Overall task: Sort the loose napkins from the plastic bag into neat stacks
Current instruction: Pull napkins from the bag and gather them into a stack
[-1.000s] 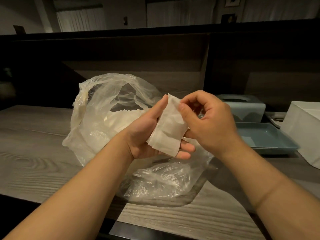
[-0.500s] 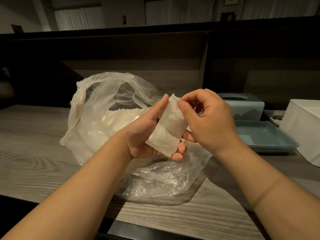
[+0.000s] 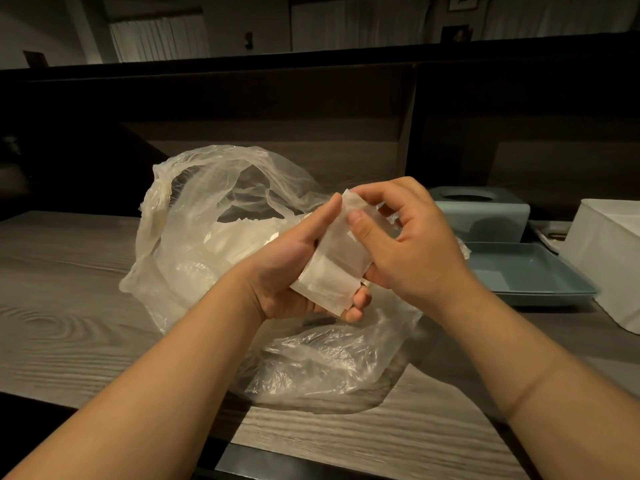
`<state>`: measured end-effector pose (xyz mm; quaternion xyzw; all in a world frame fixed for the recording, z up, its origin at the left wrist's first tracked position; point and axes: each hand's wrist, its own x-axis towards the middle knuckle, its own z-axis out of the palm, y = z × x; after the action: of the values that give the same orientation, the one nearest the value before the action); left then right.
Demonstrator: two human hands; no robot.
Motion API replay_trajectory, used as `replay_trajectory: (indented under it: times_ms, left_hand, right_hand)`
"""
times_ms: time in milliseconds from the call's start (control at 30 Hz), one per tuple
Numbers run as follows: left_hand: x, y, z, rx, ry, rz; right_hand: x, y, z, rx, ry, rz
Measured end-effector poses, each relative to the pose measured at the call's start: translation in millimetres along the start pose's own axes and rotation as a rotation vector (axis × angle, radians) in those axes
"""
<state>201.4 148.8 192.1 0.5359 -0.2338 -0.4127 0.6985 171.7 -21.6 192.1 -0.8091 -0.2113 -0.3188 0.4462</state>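
Grey wood-grain table (image 3: 69,306), dim light; dark partition wall (image 3: 242,109) behind, curtains (image 3: 159,39) beyond. Clear plastic bag (image 3: 194,237) crumpled at table centre, mouth gaping toward the camera, pale folded napkins (image 3: 239,237) inside. Blue-grey tissue box (image 3: 485,213) at right, shallow blue-grey tray (image 3: 526,271) just before it, white container (image 3: 609,258) at the far right edge; contents of these not discernible. Small stack of napkins (image 3: 332,271) held above the bag: off-white, thin, folded rectangular, edges slightly uneven. Left hand (image 3: 294,271) curled under the stack, thumb along its left edge. Right hand (image 3: 408,251) pinching the stack's top edge, thumb pressed on its face.
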Motion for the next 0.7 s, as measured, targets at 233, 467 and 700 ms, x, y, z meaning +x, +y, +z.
replay_trajectory:
  times_ms: [233, 467, 700]
  left_hand:
    - [1.0, -0.5, 1.8, -0.021, -0.009, 0.011]
    - [2.5, -1.2, -1.8, -0.046, 0.004, 0.0]
    - [3.2, -1.0, -1.2, -0.032, 0.069, 0.041]
  right_hand:
    - [0.7, -1.0, -1.6, 0.064, 0.115, 0.004]
    - [2.0, -15.2, -15.7, 0.552, -0.006, 0.102]
    - [3.2, -14.7, -15.1, 0.405, -0.126, 0.301]
